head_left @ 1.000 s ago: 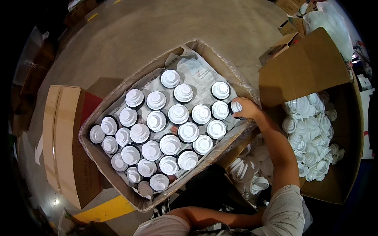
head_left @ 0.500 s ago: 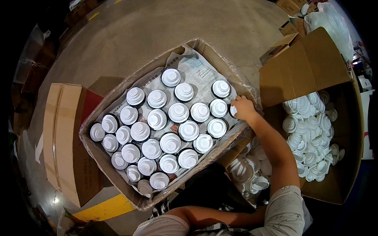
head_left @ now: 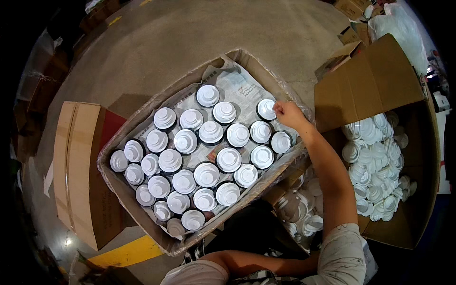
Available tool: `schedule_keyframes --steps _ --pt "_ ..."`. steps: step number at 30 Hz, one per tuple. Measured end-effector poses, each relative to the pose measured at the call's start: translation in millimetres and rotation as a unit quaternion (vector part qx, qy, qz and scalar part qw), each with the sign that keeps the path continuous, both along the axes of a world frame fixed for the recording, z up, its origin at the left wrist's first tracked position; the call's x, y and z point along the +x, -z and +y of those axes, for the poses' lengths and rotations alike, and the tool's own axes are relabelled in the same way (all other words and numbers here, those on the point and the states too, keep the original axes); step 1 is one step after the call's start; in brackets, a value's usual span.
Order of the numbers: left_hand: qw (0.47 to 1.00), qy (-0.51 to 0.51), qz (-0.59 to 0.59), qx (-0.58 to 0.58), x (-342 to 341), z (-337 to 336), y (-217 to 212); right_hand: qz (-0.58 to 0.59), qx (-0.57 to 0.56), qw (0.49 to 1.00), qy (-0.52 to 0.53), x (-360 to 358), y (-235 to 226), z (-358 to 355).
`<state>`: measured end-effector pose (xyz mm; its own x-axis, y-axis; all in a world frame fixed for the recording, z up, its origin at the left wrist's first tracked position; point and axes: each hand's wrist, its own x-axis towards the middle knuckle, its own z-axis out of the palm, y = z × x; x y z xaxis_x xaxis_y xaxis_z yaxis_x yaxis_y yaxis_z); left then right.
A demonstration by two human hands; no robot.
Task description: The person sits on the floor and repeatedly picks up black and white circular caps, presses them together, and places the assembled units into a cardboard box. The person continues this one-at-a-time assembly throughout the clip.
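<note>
The right hand [head_left: 289, 114] has bent fingers at the edge of a white cap [head_left: 265, 109]; I can't tell if they pinch it. The left hand is hidden behind the right sleeve [head_left: 342, 254], so I can't tell its state. Loose lids [head_left: 312, 224] lie at 4 o'clock. The cap sits at 2 o'clock in the big box [head_left: 263, 76], with more caps [head_left: 183, 181]. Floor [head_left: 190, 33] shows at 12.

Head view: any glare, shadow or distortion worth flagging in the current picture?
In the head view, the central carton is bowed by the fisheye and the picture corners fall black; same view, glare spots the floor at lower left; same view, the right-hand carton has shaded inner walls.
</note>
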<state>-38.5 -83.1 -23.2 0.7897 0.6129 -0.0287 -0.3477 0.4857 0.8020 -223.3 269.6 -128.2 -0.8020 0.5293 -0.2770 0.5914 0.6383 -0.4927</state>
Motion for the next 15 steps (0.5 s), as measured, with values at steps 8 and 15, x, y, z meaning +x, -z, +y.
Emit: schedule_keyframes --steps 8,15 --pt "1.0 -0.001 0.003 -0.013 -3 3 4 -0.086 0.197 0.971 -0.104 -14 18 -10" --pt "1.0 0.009 0.014 -0.024 -6 -2 6 -0.135 0.224 0.957 -0.123 18 3 -10"
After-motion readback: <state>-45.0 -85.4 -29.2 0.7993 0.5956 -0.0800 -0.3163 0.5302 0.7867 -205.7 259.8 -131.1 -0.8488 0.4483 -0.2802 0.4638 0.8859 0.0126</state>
